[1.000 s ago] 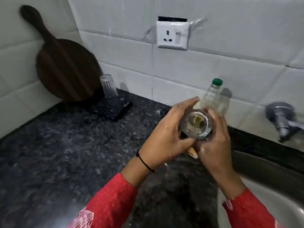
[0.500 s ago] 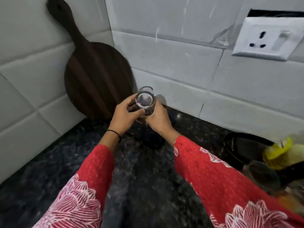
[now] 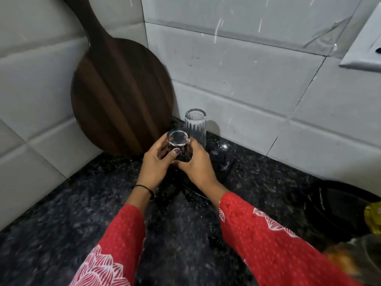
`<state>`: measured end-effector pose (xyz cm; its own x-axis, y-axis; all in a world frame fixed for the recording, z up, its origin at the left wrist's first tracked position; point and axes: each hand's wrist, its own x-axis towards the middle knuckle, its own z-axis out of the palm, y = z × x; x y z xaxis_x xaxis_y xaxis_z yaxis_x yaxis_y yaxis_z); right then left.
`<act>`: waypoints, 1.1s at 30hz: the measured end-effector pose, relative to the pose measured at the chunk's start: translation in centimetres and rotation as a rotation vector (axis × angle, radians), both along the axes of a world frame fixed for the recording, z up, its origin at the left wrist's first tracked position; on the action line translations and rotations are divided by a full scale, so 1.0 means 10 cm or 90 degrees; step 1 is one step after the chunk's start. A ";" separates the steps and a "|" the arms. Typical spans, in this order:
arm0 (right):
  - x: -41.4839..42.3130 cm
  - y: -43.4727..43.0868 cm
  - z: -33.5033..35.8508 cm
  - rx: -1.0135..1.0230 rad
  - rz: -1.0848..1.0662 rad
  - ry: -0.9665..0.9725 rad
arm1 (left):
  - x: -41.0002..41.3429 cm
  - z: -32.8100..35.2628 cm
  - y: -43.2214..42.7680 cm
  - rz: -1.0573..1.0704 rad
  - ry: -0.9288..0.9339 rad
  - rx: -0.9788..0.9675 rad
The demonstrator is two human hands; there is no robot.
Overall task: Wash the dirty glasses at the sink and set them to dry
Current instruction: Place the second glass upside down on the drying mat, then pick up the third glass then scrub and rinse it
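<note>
A clear glass (image 3: pixel 179 141) stands upside down, base up, over a dark mat (image 3: pixel 221 162) on the black granite counter. My left hand (image 3: pixel 155 162) grips it from the left and my right hand (image 3: pixel 198 164) grips it from the right. Whether its rim touches the mat I cannot tell, as my fingers hide it. Just behind it, a second ribbed glass (image 3: pixel 195 125) stands upside down near the tiled wall.
A round dark wooden board (image 3: pixel 121 96) leans in the wall corner, left of the glasses. A black round dish (image 3: pixel 338 205) and a yellow object (image 3: pixel 374 217) sit at the right edge. A wall socket (image 3: pixel 365 52) is at the upper right.
Both hands carried the glass from the sink side leftward to the corner, turned it base up and lowered it in front of the ribbed glass.
</note>
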<state>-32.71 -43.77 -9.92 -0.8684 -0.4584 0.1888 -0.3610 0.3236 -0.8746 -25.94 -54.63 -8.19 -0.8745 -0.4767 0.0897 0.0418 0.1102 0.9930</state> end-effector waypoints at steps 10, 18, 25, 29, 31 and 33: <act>0.34 0.53 0.35 -0.069 -0.093 -0.017 | 0.28 0.18 0.61 0.219 0.059 -0.110; 1.30 2.13 1.06 -0.210 -0.137 0.172 | 1.00 0.86 2.11 0.056 0.221 -0.124; 1.85 3.82 0.61 -0.087 -0.529 0.298 | 1.35 0.77 3.41 -0.205 0.172 0.018; 1.69 4.30 0.21 -0.053 -0.516 0.026 | 1.18 0.40 4.03 -0.438 -0.007 0.018; 1.54 4.40 0.08 -0.053 -0.457 -0.086 | 1.07 0.23 4.25 -0.458 -0.079 -0.030; 1.38 4.44 0.00 -0.104 -0.413 -0.120 | 0.95 0.11 4.39 -0.439 -0.129 -0.048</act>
